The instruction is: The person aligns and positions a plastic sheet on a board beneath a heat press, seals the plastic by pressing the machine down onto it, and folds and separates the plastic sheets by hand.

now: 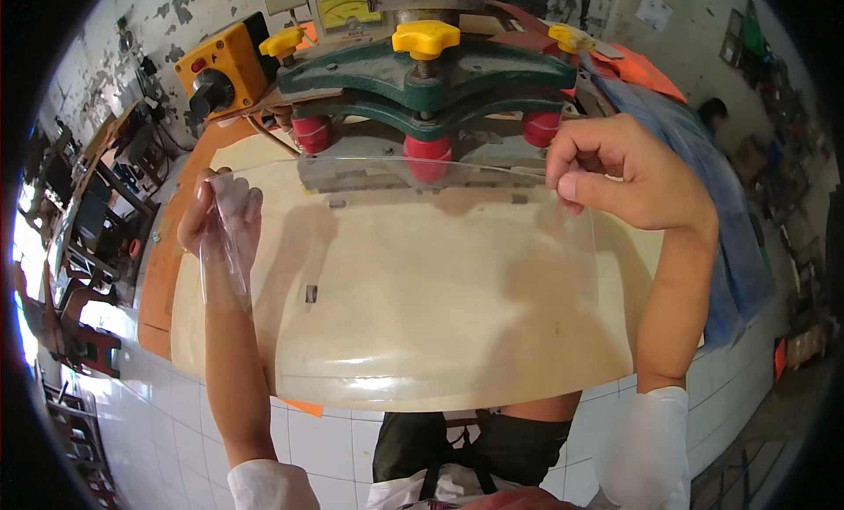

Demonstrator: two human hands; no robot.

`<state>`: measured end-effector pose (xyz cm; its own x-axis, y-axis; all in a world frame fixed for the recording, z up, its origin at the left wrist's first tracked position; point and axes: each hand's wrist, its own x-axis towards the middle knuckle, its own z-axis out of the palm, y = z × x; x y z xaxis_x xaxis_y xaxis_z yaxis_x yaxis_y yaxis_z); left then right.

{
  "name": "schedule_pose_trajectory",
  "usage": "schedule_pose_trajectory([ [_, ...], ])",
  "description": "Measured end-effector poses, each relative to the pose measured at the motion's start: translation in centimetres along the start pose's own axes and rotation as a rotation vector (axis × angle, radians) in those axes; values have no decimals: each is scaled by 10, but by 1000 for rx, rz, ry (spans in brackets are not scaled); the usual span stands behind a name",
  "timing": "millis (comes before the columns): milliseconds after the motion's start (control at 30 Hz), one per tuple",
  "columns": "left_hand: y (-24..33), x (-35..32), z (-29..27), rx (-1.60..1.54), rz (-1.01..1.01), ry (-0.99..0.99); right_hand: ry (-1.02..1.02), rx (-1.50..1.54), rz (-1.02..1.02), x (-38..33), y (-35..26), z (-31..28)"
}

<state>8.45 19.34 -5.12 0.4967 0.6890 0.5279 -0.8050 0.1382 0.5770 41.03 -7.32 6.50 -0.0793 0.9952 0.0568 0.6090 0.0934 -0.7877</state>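
A transparent plastic sheet (413,246) hangs between my two hands above a cream-coloured worktop. My left hand (221,213) is closed on the sheet's left upper corner, where the film folds and droops over the wrist. At the other upper corner, my right hand (629,171) pinches the edge between thumb and fingers. The sheet's upper edge runs in front of a dark green clamp bracket (431,75) with yellow star knobs (425,39) and red round feet (427,158). Small dark marks (311,294) show on the worktop through the sheet.
The rounded cream worktop (457,369) lies on an orange-brown board (158,290). A yellow control box (224,69) with a black knob stands back left. Blue plastic sheeting (734,246) drapes down at the right, with orange material (646,72) behind. White floor tiles (325,444) show below.
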Motion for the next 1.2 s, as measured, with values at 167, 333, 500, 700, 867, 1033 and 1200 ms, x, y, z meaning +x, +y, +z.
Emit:
schedule_pose_trajectory([
  [167,3,0,-1,-3,-19,-27,-37,76,-63,1,0,1],
  [333,3,0,1,-5,-24,-58,-2,81,-6,0,-6,1],
  [500,2,-1,4,-3,-28,-30,14,91,6,-2,-8,-2],
  [700,1,-2,7,29,-20,57,31,90,-102,-2,2,-2],
  [867,-3,-3,8,5,-39,6,62,15,-64,-7,9,-12],
  [1033,-9,-2,4,94,-110,-229,40,-150,113,-14,1,-22],
  [1200,-12,-9,14,186,-149,-230,-31,-362,67,-12,3,-21],
])
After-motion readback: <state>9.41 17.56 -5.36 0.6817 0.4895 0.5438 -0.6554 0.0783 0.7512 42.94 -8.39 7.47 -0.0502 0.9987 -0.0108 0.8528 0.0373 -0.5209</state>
